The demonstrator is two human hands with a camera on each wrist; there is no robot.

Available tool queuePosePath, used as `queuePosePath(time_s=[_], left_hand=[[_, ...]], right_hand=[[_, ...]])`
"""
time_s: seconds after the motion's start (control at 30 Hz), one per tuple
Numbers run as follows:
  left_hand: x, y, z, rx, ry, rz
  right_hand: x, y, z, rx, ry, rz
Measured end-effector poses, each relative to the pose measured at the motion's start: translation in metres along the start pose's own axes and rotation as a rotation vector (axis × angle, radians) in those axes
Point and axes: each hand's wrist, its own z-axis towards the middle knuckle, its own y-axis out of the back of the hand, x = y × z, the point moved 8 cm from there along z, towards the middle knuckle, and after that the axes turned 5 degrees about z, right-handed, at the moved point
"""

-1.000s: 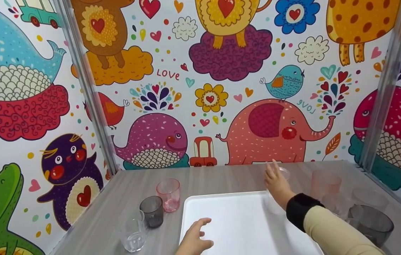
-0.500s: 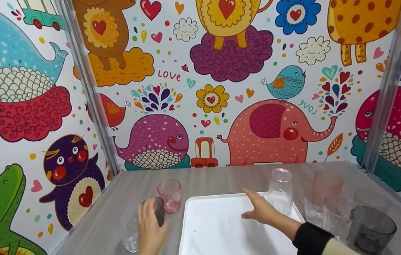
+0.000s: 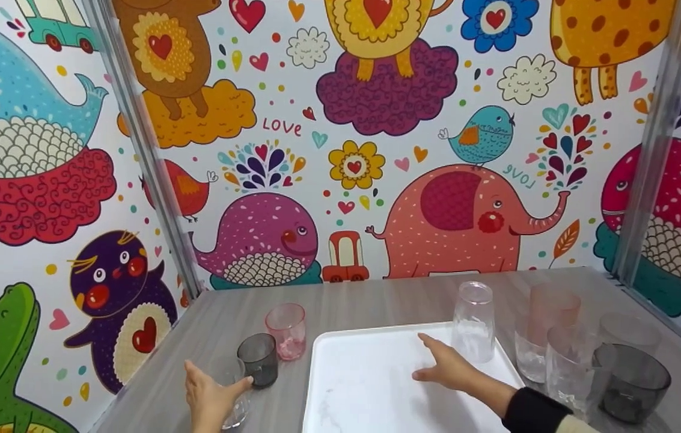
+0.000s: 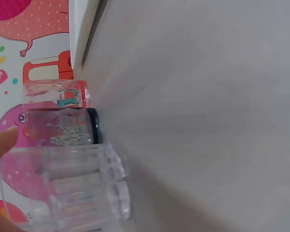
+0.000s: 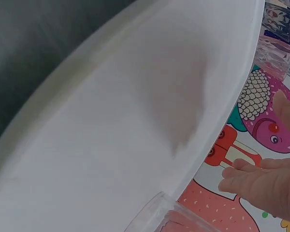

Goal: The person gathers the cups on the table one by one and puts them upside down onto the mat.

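My left hand [image 3: 211,397] is at the clear glass [image 3: 238,410] on the table's left side, thumb stretched to the right across it and fingers spread. Close up in the left wrist view, the clear glass [image 4: 82,188] shows a fluted base, and a fingertip [image 4: 4,142] overlaps its upper end. Just behind stand a dark grey cup [image 3: 259,361] and a pink glass [image 3: 287,331]. My right hand [image 3: 451,367] hovers over the white tray [image 3: 370,373], holding nothing, thumb and fingers apart. Right beside it, a tall clear glass [image 3: 473,325] stands on the tray's back right corner.
Right of the tray, several cups stand close together: a pink one [image 3: 555,307], clear ones [image 3: 571,367] and a wide dark grey one [image 3: 635,385]. Printed wall panels [image 3: 352,120] enclose the grey table [image 3: 226,313] at the back and sides.
My right hand has let go of the tall clear glass and drawn back leftward over the tray. My left hand has moved left from the tray's edge to the clear glass.
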Motion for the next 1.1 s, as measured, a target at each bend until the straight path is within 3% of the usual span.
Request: queuePosePath(time_s=[0.1,0.3,0.5,0.8,1.1], left_hand=[[0.007,0.000,0.000,0.020,0.052,-0.048],[0.010,0.001,-0.002,0.028,0.085,0.010],[0.017,-0.002,-0.003,0.032,0.145,-0.010],[0.019,-0.001,-0.005,-0.021,0.114,-0.066],[0.028,-0.006,-0.007,-0.041,0.183,-0.156]], right_hand=[[-0.006,-0.001,-0.001,-0.007,-0.019,0.000],[-0.014,0.001,-0.005,-0.030,-0.045,0.013],[-0.014,0.003,-0.005,-0.045,-0.053,0.005],[-0.012,0.004,-0.006,-0.034,-0.063,0.008],[-0.016,0.001,-0.009,-0.020,-0.088,0.037]])
